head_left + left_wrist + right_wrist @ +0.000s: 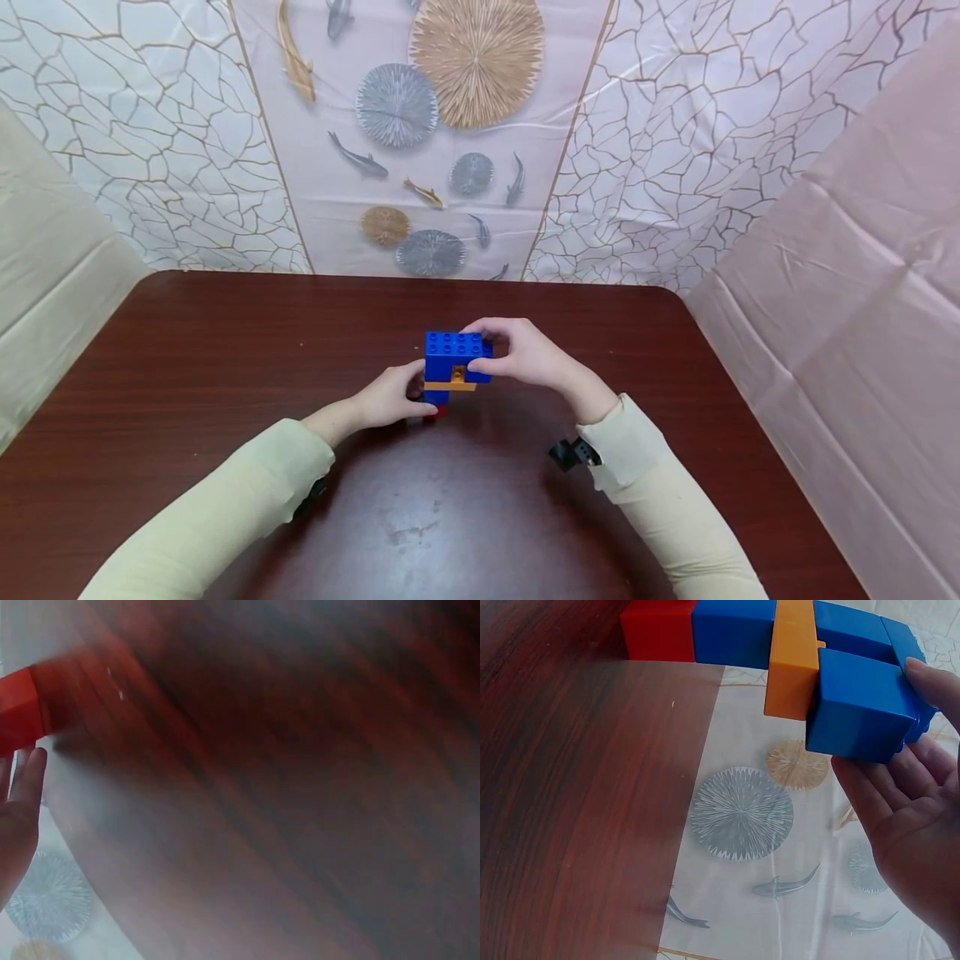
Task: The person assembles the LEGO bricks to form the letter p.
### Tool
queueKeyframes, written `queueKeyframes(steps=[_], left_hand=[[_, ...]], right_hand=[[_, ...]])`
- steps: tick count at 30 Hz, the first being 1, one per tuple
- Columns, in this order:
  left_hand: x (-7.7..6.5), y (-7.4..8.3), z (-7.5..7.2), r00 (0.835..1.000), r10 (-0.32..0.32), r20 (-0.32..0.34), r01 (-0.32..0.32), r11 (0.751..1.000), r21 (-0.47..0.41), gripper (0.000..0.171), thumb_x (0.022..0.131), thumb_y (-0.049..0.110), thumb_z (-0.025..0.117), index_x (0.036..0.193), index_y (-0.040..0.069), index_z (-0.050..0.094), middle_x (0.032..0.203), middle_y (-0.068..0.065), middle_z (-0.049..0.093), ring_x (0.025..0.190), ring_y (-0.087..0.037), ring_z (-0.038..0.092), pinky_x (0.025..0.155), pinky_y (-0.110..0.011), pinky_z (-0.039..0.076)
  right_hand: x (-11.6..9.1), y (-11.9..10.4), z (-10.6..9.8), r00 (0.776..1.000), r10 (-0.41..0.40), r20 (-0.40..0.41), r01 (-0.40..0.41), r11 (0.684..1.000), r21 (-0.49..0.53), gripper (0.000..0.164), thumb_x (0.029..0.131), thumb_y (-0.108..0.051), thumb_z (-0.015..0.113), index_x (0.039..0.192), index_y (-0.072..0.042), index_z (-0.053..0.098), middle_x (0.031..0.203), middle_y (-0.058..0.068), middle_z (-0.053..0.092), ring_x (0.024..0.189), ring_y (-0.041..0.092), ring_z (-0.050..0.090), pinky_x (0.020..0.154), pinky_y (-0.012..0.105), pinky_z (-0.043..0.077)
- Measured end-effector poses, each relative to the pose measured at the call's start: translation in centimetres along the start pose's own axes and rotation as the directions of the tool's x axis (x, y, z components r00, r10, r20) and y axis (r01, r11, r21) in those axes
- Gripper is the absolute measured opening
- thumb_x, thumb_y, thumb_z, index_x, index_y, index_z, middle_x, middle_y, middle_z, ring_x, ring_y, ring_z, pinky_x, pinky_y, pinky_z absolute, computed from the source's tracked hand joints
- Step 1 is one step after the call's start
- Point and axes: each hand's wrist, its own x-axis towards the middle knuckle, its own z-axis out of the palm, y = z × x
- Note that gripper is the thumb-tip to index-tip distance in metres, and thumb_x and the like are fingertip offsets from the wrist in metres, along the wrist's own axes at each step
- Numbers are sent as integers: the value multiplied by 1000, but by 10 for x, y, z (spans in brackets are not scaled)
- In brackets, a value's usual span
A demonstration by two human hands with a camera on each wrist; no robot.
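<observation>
A small tower of toy building bricks stands on the table in the middle of the head view. Its base is a red brick, with a blue brick above it, then a flat orange brick. More blue bricks sit on top, with a small orange piece between them. My right hand pinches the top right blue brick between thumb and fingers. At the lower left side, my left hand holds the base, thumb in front; its other fingers are partly hidden behind the tower.
The dark brown table reaches back to a patterned cloth wall. Plain cloth sides rise to the left and right. A black wrist device hangs by the right sleeve.
</observation>
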Motion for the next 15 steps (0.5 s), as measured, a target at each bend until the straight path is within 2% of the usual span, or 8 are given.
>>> queueKeyframes(steps=[3, 10, 15], left_hand=[[-2, 2, 2, 1000, 17, -19, -17, 1000, -2, 57, 84, 19, 70, 133, 6, 43, 119, -12, 63, 104, -23, 62, 94, -41, 49], [-3, 10, 4, 996, 32, -83, -35, 999, -34, 58, 88, 24, 65, 137, 7, 39, 116, -11, 63, 102, -22, 61, 91, -39, 51], [-3, 18, 5, 995, 19, -100, -28, 996, -88, 63, 92, 27, 59, 143, 8, 28, 128, -14, 56, 111, -26, 58, 97, -43, 47]], right_hand=[[1, 1, 0, 1000, -8, -29, 8, 1000, 13, 38, 81, -14, 72, 116, -8, 59, 106, 11, 66, 94, 21, 62, 86, 36, 54], [5, 0, -3, 982, 33, -184, -16, 995, 97, 38, 82, -13, 72, 114, -4, 54, 108, 16, 66, 98, 25, 62, 89, 41, 52], [9, 0, -7, 964, 49, -262, -9, 988, 154, 39, 84, -14, 70, 120, -5, 59, 116, 16, 63, 105, 28, 61, 92, 42, 50]])
